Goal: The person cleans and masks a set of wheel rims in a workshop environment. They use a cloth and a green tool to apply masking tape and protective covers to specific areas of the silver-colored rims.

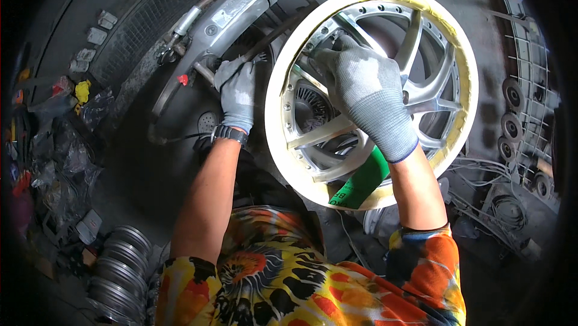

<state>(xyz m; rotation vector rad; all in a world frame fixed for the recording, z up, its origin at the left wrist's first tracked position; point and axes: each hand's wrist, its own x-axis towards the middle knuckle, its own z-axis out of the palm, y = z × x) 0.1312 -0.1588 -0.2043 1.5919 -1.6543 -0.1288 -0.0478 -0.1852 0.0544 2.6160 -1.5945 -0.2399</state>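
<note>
A silver alloy wheel (pixel 421 94) with masking tape (pixel 448 25) round its rim fills the right of centre, tilted toward me. My right hand (pixel 364 79), in a grey knit glove, is closed and reaches in among the spokes near the inner rim. Its fingertips are hidden, so what they grip does not show. Beneath that wrist, a green abrasive strip (pixel 361 181) lies across the wheel's lower part. Left of the wheel, my gloved left hand (pixel 236 88) is closed round the near end of a dark metal bar (pixel 277 34).
A grey machine arm (pixel 226 19) stands beyond my left hand. Plastic bags (pixel 60 157) and oddments lie at the far left, above a stack of metal rings (pixel 123 272). On the right are a wire rack (pixel 530 79), round discs (pixel 512 127) and coiled cable (pixel 510 208).
</note>
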